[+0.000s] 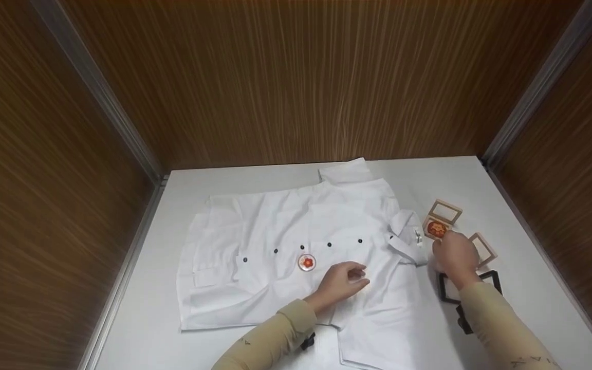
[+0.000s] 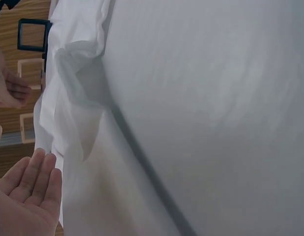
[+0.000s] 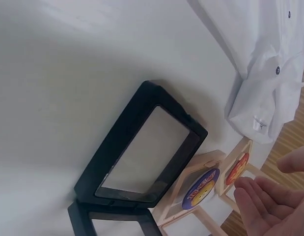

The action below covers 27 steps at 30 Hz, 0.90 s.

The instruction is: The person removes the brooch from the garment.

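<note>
A white short-sleeved shirt (image 1: 285,221) lies spread on the table, with dark buttons down its front. A round badge with a red flower (image 1: 306,262) rests on it. Over the shirt, to the right of this badge, hovers my left hand (image 1: 341,281), its fingers loosely bent and holding nothing. My right hand (image 1: 456,257) reaches to a small open wooden case (image 1: 446,211) that contains a red round badge (image 3: 237,168). In the right wrist view its thumb stands apart from the fingers, with nothing between them, close by this case.
Beside that case stands a second open wooden case (image 1: 482,250) with a purple and yellow badge (image 3: 201,189). Nearer me is an open black-framed case (image 3: 88,182), partly hidden by the right arm in the head view. Wood-grained panels (image 1: 296,82) enclose the table.
</note>
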Each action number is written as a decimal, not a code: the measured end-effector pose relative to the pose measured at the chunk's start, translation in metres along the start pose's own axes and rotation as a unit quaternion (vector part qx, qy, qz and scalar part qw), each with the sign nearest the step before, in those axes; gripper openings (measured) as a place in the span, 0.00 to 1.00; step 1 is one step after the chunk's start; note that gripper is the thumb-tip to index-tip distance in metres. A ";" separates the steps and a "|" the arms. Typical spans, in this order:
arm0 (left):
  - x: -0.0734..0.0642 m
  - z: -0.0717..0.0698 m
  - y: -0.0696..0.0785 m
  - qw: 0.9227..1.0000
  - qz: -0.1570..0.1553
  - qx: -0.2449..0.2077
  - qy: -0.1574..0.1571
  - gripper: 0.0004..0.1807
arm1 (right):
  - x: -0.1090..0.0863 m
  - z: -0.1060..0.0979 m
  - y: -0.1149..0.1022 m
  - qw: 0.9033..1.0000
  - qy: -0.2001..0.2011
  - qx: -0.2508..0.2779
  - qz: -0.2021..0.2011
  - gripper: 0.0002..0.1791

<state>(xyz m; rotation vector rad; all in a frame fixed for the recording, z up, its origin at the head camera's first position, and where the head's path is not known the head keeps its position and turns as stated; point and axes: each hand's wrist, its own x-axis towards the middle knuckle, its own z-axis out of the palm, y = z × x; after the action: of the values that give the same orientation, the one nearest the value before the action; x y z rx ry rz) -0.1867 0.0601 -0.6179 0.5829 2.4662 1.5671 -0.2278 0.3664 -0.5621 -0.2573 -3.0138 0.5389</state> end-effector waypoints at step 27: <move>0.000 -0.010 -0.008 1.000 -0.004 0.005 0.006 0.19 | 0.010 0.009 -0.030 0.997 0.052 0.021 -0.055 0.18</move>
<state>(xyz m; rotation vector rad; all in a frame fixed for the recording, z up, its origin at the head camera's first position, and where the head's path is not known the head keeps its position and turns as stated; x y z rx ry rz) -0.1921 0.0493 -0.6207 0.5656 2.4847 1.5599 -0.2433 0.3369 -0.5599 -0.1121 -2.8915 0.5592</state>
